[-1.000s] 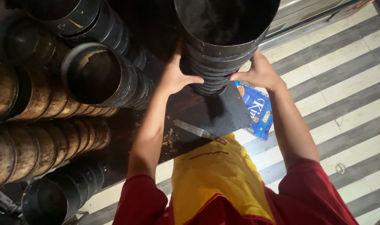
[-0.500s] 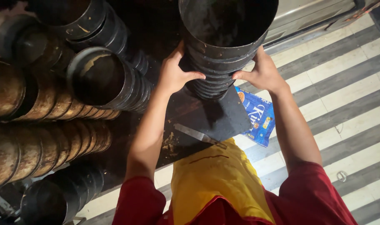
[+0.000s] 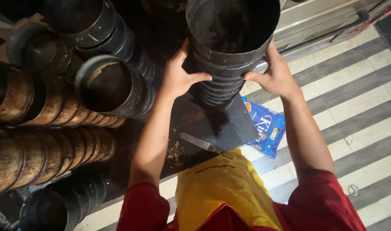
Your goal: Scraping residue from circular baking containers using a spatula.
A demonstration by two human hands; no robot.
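Striped floor tiles (image 3: 358, 107) are seen beside the dark worktop (image 3: 221, 124), where the tall stack of round tins (image 3: 229, 47), gripped by left hand (image 3: 178, 77) and right hand (image 3: 274, 75), is held upright, barely shifted from a second ago.

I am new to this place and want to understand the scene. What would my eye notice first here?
First, the tall stack of dark round tins at the top centre, gripped by the left hand and the right hand from both sides. Next, the other tin stacks filling the left side, and a blue packet lying on the striped floor to the right.
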